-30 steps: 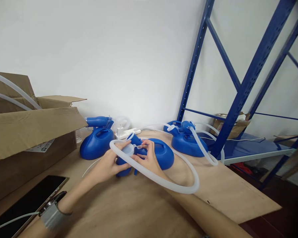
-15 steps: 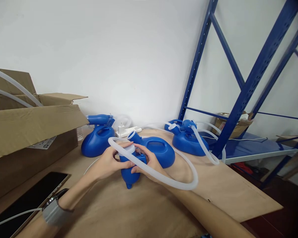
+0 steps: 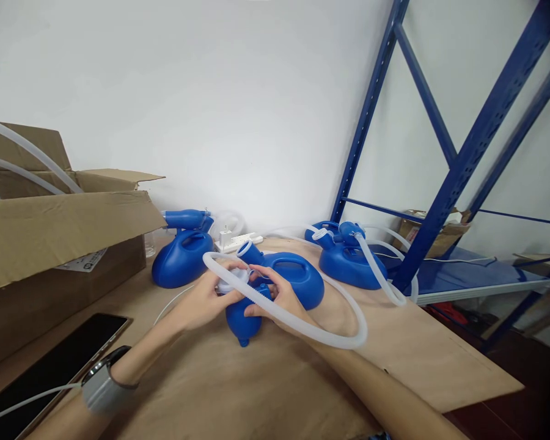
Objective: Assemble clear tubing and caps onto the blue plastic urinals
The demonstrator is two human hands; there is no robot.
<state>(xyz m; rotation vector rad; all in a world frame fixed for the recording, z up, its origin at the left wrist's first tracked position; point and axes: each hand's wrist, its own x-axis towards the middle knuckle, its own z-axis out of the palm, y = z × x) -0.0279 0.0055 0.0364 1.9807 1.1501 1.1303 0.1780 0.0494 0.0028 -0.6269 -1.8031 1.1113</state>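
Both hands work close together over the middle of the table. My left hand (image 3: 206, 299) has its fingers wrapped round a translucent white cap (image 3: 230, 282) at the top of a blue funnel-shaped cup (image 3: 244, 322). My right hand (image 3: 282, 299) grips that cup from the right, thumb on its front. The cup's narrow tip points down toward me. A white corrugated tube (image 3: 297, 327) loops across in front of both hands, covering part of the cap. Just behind my hands lies a blue urinal bottle (image 3: 305, 290) with its open neck turned up to the left.
More blue urinal bottles stand at the back left (image 3: 179, 266) and right (image 3: 346, 266). An open cardboard box (image 3: 73, 223) is at left, with a phone (image 3: 64, 360) before it. A white power strip (image 3: 242, 241) lies near the wall; a blue shelf frame (image 3: 440, 208) rises at right.
The white cap has tilted in my left hand and shows more of its inside. The blue cup has tipped slightly in my right hand. The camera view has shifted a little.
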